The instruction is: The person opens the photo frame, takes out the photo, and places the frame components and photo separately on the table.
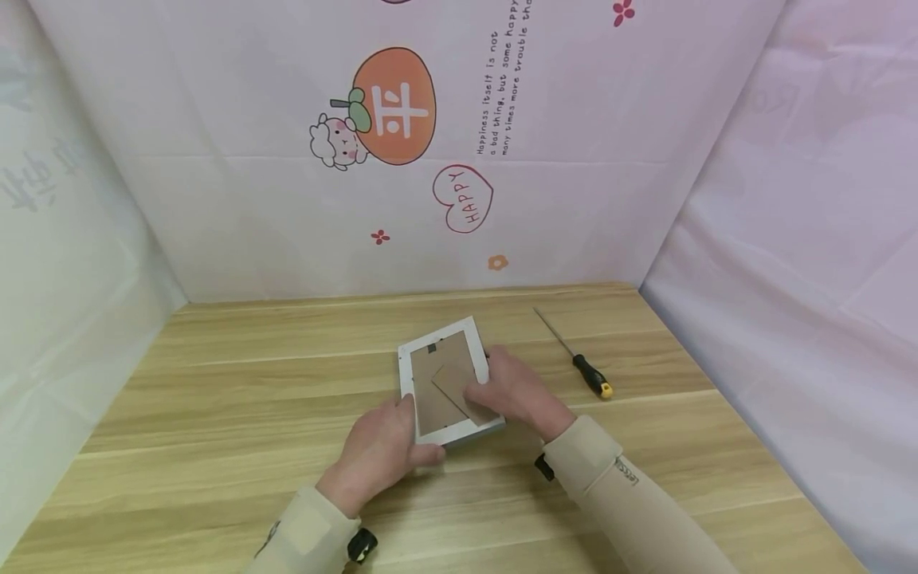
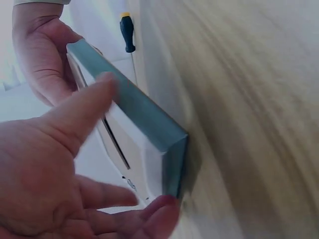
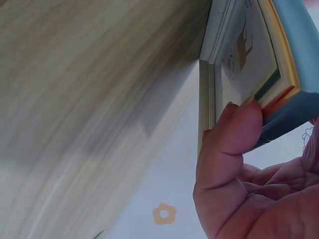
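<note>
A picture frame [image 1: 443,359] is held back side up and tilted over the table, showing its white border, brown backing board and a stand flap. Its outer sides are blue-green, as the left wrist view shows on the frame's edge [image 2: 144,112]. My right hand [image 1: 512,391] grips the right side, thumb over the backing and fingers underneath; the right wrist view shows those fingertips [image 3: 246,122] at the front face. At the near left corner, my left hand [image 1: 380,446] holds the frame, with the thumb along the near edge and fingers by the left side.
A screwdriver [image 1: 591,376] with a black and yellow handle lies on the wooden table [image 1: 237,414], right of the frame. Printed white cloth [image 1: 272,223] hangs behind the table and along both sides.
</note>
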`<state>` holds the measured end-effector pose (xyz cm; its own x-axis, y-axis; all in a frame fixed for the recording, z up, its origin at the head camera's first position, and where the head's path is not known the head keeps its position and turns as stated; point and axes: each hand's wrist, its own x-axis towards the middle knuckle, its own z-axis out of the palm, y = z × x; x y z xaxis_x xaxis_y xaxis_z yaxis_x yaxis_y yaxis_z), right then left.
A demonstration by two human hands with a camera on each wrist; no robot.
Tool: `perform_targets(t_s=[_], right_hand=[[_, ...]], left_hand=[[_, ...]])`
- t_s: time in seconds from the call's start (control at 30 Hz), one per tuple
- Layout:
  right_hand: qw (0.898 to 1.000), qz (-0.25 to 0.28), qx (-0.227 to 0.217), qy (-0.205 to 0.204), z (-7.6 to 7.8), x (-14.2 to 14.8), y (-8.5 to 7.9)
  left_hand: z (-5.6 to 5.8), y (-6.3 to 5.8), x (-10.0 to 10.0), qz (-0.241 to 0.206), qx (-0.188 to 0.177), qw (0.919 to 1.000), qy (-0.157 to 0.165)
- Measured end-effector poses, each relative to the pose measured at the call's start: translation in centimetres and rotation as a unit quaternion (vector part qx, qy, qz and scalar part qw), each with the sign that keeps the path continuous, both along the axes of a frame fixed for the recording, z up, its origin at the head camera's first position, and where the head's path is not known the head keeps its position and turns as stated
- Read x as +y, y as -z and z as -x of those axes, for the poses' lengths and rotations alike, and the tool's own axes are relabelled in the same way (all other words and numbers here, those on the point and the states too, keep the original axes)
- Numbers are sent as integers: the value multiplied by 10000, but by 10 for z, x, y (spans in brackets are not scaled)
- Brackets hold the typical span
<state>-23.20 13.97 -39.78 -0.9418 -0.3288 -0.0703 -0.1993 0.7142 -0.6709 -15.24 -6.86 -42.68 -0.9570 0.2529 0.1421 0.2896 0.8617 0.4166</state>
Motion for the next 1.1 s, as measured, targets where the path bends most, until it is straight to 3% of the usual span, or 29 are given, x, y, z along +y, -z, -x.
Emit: perform_targets(t_s=[0.13, 0.3, 0.5, 1.1], right_hand=[[10000, 17, 25, 13, -1, -2, -2], [9999, -48, 46, 98, -2, -3, -5], [9994, -257, 206, 109, -3, -5, -8], [9990, -380, 219, 52, -11, -9, -22]], left_hand=[[4, -5, 4, -343, 316, 9987, -185], [10, -13, 10, -753, 359, 9964, -128], [14, -17, 19, -734, 400, 9965, 11], [21, -28, 25, -1045, -66, 9942, 236]])
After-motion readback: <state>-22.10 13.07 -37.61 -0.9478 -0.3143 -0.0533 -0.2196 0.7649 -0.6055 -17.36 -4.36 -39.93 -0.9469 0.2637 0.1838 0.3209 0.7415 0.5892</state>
